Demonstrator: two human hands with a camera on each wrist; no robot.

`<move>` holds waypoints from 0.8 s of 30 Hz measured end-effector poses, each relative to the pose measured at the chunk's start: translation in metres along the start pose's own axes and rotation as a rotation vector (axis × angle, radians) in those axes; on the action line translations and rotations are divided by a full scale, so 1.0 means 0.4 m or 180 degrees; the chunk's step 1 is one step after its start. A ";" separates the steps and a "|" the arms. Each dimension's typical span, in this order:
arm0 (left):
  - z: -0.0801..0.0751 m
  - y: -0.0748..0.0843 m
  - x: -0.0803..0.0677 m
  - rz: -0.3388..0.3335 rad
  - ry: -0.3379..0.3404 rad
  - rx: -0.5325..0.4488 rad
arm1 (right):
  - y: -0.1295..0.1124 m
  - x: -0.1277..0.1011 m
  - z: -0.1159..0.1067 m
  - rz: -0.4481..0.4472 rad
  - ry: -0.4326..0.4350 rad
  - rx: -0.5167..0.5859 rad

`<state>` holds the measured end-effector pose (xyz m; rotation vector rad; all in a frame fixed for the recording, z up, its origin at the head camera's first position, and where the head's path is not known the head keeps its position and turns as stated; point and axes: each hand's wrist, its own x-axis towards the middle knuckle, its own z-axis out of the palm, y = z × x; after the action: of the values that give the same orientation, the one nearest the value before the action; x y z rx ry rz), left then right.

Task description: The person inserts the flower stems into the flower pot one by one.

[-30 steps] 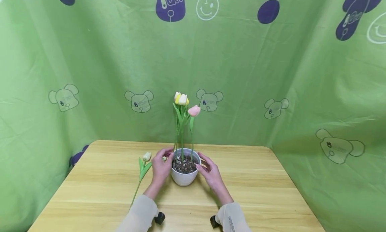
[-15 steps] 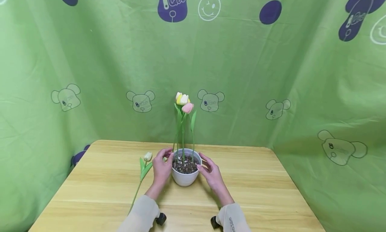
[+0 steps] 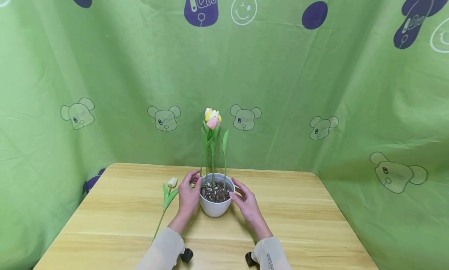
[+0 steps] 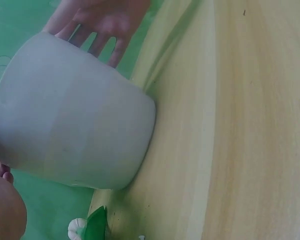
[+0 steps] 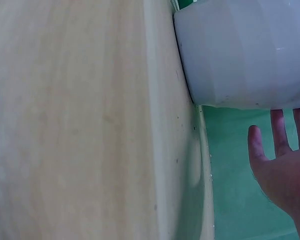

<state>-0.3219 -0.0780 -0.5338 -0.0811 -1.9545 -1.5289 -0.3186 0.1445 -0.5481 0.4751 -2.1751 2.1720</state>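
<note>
left hand [image 3: 188, 196] fingers [image 3: 194, 176] spread against white pot [image 3: 214, 207], right hand [image 3: 245, 201] alongside

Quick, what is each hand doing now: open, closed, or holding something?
Left hand: open, fingers against the side of the white pot.
Right hand: open, fingers at the pot's other side.

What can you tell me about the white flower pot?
The white flower pot looks like smooth plastic, round and narrower toward the bottom. It stands upright on the wooden table, filled with dark pebbly soil. Three tall green tulip stems rise from it. The left hand is against its side; the right hand is at its other side with fingers straight.
</note>
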 end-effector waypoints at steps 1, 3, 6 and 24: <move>0.000 -0.002 0.001 -0.0032 -0.0017 -0.0020 | 0.001 0.000 0.000 0.0003 -0.0001 -0.0002; 0.001 -0.003 0.003 -0.0044 -0.0043 -0.0026 | 0.002 0.000 -0.001 0.0013 0.0008 0.0004; 0.002 -0.005 0.007 -0.0059 -0.0077 -0.0051 | 0.004 0.001 -0.001 0.0018 0.0023 0.0019; -0.008 -0.001 0.012 -0.0278 -0.0151 -0.0217 | 0.003 0.002 -0.001 -0.0004 0.0009 0.0058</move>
<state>-0.3244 -0.0825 -0.5314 -0.0622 -1.9659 -1.6642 -0.3199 0.1445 -0.5491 0.4739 -2.1548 2.1921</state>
